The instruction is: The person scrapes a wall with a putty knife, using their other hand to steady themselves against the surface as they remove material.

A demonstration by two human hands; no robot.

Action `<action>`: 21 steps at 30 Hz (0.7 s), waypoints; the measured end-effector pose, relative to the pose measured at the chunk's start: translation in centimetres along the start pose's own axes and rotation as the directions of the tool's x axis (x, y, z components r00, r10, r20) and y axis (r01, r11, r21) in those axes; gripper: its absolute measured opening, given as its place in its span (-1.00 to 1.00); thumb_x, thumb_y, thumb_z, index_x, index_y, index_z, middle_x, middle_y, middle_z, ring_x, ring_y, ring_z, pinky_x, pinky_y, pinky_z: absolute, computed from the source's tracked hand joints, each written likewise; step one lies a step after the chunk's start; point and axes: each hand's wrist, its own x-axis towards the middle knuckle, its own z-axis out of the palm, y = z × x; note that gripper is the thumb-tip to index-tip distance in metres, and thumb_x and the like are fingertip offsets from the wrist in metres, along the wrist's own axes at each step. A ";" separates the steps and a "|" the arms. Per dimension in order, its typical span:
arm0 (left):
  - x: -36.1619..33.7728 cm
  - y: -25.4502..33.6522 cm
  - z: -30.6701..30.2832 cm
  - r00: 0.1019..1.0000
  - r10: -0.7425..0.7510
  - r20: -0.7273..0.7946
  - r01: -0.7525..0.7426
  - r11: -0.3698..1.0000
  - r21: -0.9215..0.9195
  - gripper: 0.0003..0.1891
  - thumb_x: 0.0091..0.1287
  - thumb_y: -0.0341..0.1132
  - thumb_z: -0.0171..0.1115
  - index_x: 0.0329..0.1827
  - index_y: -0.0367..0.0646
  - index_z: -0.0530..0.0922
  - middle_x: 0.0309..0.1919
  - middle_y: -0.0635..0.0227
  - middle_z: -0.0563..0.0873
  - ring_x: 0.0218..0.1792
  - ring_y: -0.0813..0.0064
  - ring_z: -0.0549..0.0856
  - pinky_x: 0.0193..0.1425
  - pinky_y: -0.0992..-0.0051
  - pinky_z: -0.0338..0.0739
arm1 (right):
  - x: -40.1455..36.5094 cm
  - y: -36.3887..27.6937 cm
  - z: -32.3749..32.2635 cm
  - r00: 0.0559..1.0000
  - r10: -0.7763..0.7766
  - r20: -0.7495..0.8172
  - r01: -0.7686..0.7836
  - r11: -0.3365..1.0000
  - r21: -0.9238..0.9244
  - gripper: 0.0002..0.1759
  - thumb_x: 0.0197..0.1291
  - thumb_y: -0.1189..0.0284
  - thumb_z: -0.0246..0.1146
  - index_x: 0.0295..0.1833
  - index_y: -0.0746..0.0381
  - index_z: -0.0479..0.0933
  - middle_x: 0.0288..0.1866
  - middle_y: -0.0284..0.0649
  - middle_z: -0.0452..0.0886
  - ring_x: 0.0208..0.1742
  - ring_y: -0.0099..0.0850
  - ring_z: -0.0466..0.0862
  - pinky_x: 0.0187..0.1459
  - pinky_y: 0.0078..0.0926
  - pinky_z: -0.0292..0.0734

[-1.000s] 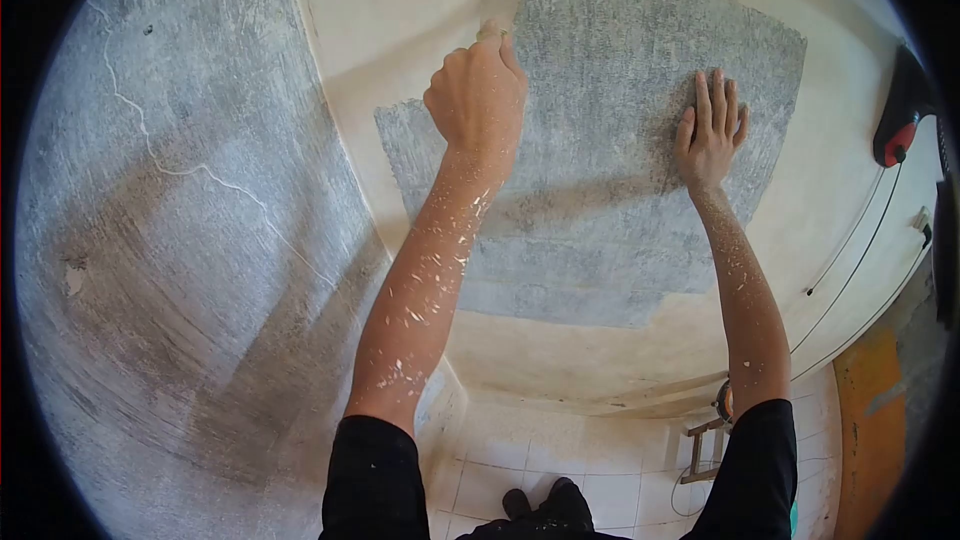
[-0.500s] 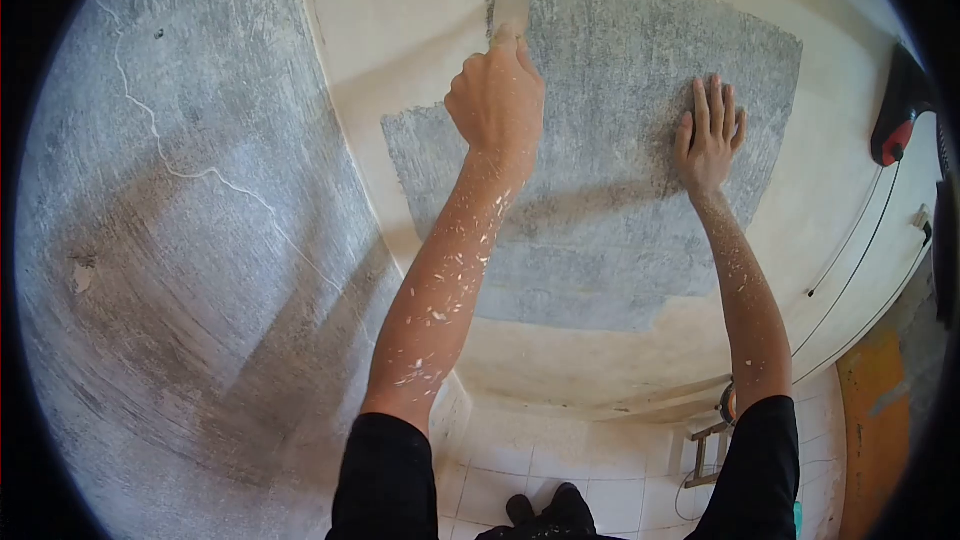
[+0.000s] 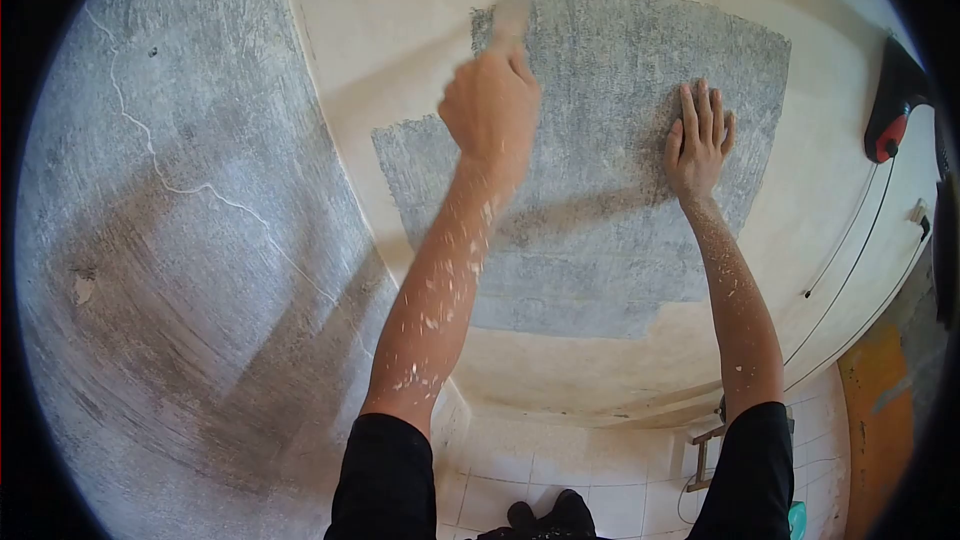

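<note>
My left hand is closed around a scraper, its pale flat blade smeared by motion. The handle is mostly hidden in my fist. The blade lies against the wall near the upper left corner of a bare grey patch, where cream paint borders it. On the right part of this patch my right hand rests flat with its fingers stretched out, holding nothing. White paint flakes cling to both forearms, most thickly to the left one.
A grey side wall with a pale crack adjoins on the left. At right, a black and red device and cables hang on the wall. Below are a small wooden stool, partly hidden, and a white tiled floor.
The view has shifted slightly. My left hand and the scraper sit a little lower and are now blurred. My right hand stays flat on the same part of the patch.
</note>
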 end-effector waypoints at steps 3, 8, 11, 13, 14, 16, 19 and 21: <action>0.0 0.2 -0.6 0.996 -0.059 0.061 0.057 0.998 0.032 -0.67 0.49 -0.15 0.14 0.12 -0.10 0.71 -0.39 0.08 0.79 -0.31 0.11 0.81 -0.22 0.19 0.69 | 0.0 0.1 0.0 1.000 -0.014 -0.004 0.014 1.000 0.004 -0.45 0.53 0.22 -0.09 0.58 -0.12 0.25 0.65 -0.33 0.19 0.67 -0.32 0.07 0.64 -0.08 -0.35; -0.7 -0.3 -0.4 0.995 -0.081 0.059 0.080 0.997 0.021 -0.63 0.49 -0.12 0.13 0.21 -0.08 0.68 -0.38 0.09 0.80 -0.31 0.15 0.81 -0.19 0.21 0.69 | 0.1 0.2 0.0 1.000 -0.001 -0.003 0.001 1.000 0.006 -0.46 0.52 0.23 -0.07 0.58 -0.10 0.27 0.64 -0.34 0.21 0.67 -0.32 0.09 0.63 -0.08 -0.34; -1.1 -0.6 -0.6 0.991 -0.104 0.084 0.106 0.994 -0.010 -0.63 0.49 -0.12 0.13 0.21 -0.07 0.69 -0.38 0.08 0.80 -0.30 0.15 0.82 -0.19 0.21 0.70 | -0.5 -0.1 0.0 1.000 -0.013 -0.015 0.013 1.000 0.028 -0.46 0.52 0.24 -0.07 0.57 -0.10 0.29 0.63 -0.34 0.23 0.67 -0.32 0.10 0.63 -0.09 -0.33; -0.7 -0.5 -1.1 0.992 -0.099 0.077 0.099 0.995 0.000 -0.63 0.49 -0.12 0.13 0.21 -0.06 0.69 -0.37 0.08 0.80 -0.30 0.14 0.82 -0.19 0.22 0.70 | 0.5 0.4 0.5 0.999 -0.026 -0.042 0.027 0.999 0.024 -0.46 0.52 0.24 -0.07 0.56 -0.09 0.30 0.63 -0.34 0.23 0.67 -0.32 0.10 0.63 -0.10 -0.33; -0.4 -0.3 -1.2 0.992 -0.102 0.071 0.103 0.995 -0.010 -0.63 0.49 -0.11 0.13 0.21 -0.04 0.69 -0.37 0.08 0.80 -0.30 0.14 0.81 -0.18 0.21 0.69 | 0.4 0.5 0.6 0.999 -0.022 -0.042 0.023 1.000 0.016 -0.46 0.52 0.24 -0.07 0.56 -0.09 0.30 0.63 -0.34 0.24 0.66 -0.32 0.10 0.63 -0.10 -0.33; -1.1 -0.5 -1.1 0.988 -0.129 0.082 0.131 0.991 -0.021 -0.64 0.49 -0.11 0.13 0.22 -0.02 0.68 -0.36 0.08 0.80 -0.29 0.13 0.81 -0.17 0.20 0.69 | -0.3 -0.1 0.3 1.000 -0.011 -0.023 0.011 1.000 0.017 -0.47 0.52 0.24 -0.06 0.56 -0.09 0.30 0.62 -0.34 0.24 0.66 -0.32 0.10 0.63 -0.09 -0.33; -2.1 -1.2 -0.8 0.992 -0.089 0.087 0.087 0.996 0.026 -0.64 0.49 -0.11 0.13 0.21 0.00 0.69 -0.36 0.08 0.80 -0.29 0.11 0.81 -0.16 0.19 0.69 | 0.2 0.2 0.0 1.000 -0.022 -0.003 0.022 1.000 0.013 -0.47 0.52 0.23 -0.06 0.56 -0.09 0.30 0.62 -0.33 0.25 0.66 -0.33 0.10 0.63 -0.09 -0.33; -0.8 -0.5 -0.5 0.996 -0.078 0.040 0.077 0.997 0.030 -0.65 0.49 -0.11 0.14 0.21 0.02 0.69 -0.35 0.07 0.80 -0.28 0.09 0.81 -0.15 0.18 0.69 | -0.1 0.0 0.0 1.000 -0.015 -0.004 0.015 1.000 -0.009 -0.47 0.52 0.23 -0.06 0.56 -0.08 0.30 0.62 -0.33 0.25 0.67 -0.33 0.10 0.63 -0.08 -0.33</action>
